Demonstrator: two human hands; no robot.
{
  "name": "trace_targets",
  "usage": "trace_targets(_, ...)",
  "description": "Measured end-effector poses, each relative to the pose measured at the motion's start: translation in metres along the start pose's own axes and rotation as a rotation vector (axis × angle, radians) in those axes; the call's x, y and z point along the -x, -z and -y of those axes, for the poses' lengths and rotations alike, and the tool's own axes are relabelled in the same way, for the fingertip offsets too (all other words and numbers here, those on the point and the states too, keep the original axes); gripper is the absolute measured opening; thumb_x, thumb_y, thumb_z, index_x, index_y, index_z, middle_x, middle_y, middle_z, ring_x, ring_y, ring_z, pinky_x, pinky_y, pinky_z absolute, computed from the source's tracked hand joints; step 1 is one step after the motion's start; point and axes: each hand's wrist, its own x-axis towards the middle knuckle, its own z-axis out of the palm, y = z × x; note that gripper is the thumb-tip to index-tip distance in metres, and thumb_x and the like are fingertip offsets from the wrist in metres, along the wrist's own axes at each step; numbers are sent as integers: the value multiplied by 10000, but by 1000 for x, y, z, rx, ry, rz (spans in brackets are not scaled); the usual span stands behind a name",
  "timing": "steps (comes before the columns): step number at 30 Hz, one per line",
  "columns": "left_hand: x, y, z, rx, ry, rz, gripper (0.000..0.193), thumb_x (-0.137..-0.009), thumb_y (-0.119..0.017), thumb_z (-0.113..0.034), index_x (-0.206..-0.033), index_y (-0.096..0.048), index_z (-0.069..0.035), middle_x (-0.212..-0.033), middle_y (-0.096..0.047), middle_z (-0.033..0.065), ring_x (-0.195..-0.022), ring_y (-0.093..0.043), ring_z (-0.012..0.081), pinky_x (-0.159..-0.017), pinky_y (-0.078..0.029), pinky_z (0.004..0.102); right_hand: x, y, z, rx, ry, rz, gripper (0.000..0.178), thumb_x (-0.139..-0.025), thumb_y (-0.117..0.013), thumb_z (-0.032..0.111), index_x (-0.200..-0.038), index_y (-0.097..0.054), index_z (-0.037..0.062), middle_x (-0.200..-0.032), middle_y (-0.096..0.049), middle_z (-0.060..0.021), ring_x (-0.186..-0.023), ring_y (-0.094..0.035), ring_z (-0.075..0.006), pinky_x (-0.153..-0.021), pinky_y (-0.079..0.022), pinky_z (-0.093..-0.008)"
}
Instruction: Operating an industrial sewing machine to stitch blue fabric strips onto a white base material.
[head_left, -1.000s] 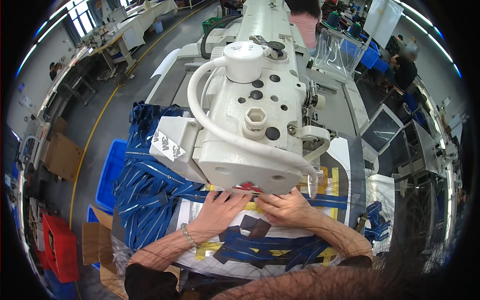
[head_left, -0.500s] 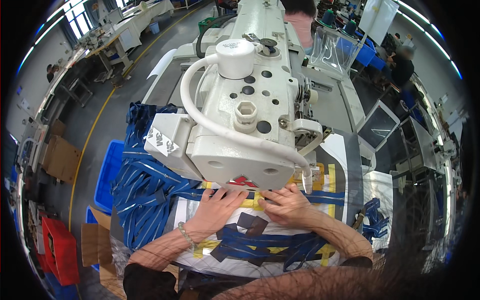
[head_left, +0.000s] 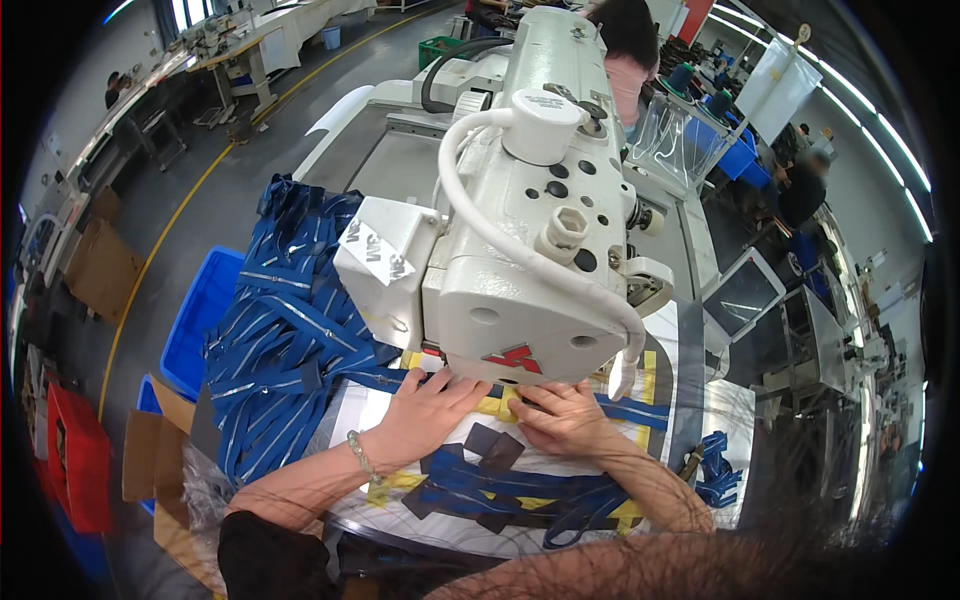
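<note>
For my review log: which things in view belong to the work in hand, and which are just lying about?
Seemingly in use:
- left hand and right hand
- blue strip by the fingers
- white machine
- heaped blue strips, probably

Apparently lying about:
- red bin
- blue tub
- cardboard box

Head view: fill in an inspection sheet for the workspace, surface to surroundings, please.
Surface: white work surface with yellow tape.
Job's things: blue strip at the front of the white machine.
Clutter: blue strip pile at left, dark patches near the hands.
Hands: left hand and right hand at the strip; fingers partly hidden, grip unclear.
Cables: white hose curves over the machine.
Surroundings: blue bin left, person far right.
</note>
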Motion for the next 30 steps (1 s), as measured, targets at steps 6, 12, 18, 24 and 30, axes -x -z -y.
trace_targets(6, -1, 4, 0, 11, -8, -79, 529, -841, -497, -177, -1369, -491, -196, -1177, -531, -20, -1098, -487, 195, -884, -377, 464, -1, -1, 2, 17, -12, 1, 337, -717, -745, 196, -1038, -656, 152, -1136, -632, 2, -902, -581, -129, -751, -338, -317)
trace_targets(12, -3, 12, 1, -55, -36, -126, 452, -827, -548, -152, -1278, -542, -133, -1116, -562, -35, -1047, -512, 156, -864, -395, 369, 0, -5, 3, 46, -23, 19, 325, -730, -751, 211, -1034, -654, 151, -1113, -632, 6, -908, -578, -124, -751, -334, -323)
trace_targets(18, -2, 9, 2, -35, -10, -41, 514, -839, -512, -166, -1353, -515, -188, -1194, -544, -25, -1146, -484, 205, -920, -380, 456, -1, -6, 6, 51, -20, -9, 318, -731, -747, 202, -1031, -654, 147, -1092, -627, 2, -951, -574, -126, -761, -333, -324)
trace_targets(24, 4, 10, 5, -34, -1, -57, 526, -835, -521, -162, -1360, -509, -190, -1230, -543, -16, -1173, -474, 216, -935, -367, 470, -7, -6, 10, 42, -27, -33, 314, -735, -740, 198, -1033, -655, 145, -1088, -615, 3, -979, -573, -130, -769, -334, -325)
trace_targets(30, 7, 7, 20, -62, -19, -37, 445, -848, -532, -196, -1293, -556, -199, -1249, -552, -10, -1201, -461, 218, -992, -305, 466, -13, -11, 10, 13, -52, 43, 315, -739, -737, 194, -1039, -656, 145, -1083, -607, 14, -992, -576, -140, -807, -341, -341)
